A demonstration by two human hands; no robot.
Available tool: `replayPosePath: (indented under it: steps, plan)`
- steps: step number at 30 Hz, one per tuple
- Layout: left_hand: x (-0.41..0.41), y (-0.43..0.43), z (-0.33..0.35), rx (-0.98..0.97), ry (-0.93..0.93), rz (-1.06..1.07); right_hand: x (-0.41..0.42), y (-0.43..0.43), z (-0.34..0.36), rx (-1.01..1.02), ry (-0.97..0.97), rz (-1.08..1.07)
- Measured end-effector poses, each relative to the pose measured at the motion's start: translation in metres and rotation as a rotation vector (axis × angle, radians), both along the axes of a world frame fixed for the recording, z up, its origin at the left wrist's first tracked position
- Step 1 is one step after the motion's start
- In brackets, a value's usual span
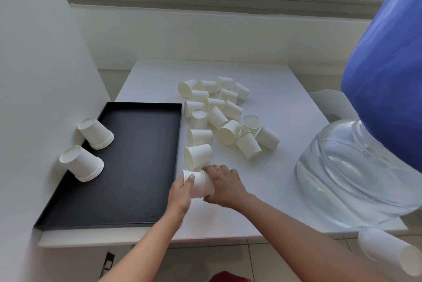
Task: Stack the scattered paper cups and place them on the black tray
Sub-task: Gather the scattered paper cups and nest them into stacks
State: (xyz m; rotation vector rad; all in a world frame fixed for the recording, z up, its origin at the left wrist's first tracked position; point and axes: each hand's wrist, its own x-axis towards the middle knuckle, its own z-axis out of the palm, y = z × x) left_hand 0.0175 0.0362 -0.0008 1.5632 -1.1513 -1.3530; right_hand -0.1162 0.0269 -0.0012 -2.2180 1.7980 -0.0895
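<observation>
Several white paper cups (219,115) lie scattered on the white table, most on their sides. The black tray (159,190) sits at the table's left, with two short stacks of cups upside down on it, one at the back (96,134) and one nearer (82,164). Just right of the tray's edge, both my hands hold a small stack of nested cups (197,184) lying sideways. My left hand (180,195) grips its rim end. My right hand (225,187) wraps around its base end.
A large clear water bottle (351,167) lies on the table's right side, partly under a blue cover (388,71). A white wall panel (34,76) stands close along the tray's left edge. A white tube (388,252) sticks out below the table's right corner.
</observation>
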Motion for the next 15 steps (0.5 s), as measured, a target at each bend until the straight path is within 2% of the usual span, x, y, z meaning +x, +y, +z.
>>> replayPosePath:
  steps: [6, 11, 15]
  plan:
    - [-0.009, 0.005, 0.005, 0.012, 0.046, -0.1, 0.006, 0.004, 0.005, -0.025, -0.035, 0.028]
    - [-0.013, 0.005, 0.007, 0.001, 0.111, -0.151, 0.003, 0.004, 0.009, -0.019, -0.146, 0.02]
    - [-0.016, 0.003, 0.006, 0.006, 0.143, -0.177, -0.001, 0.002, 0.007, -0.028, -0.13, 0.045]
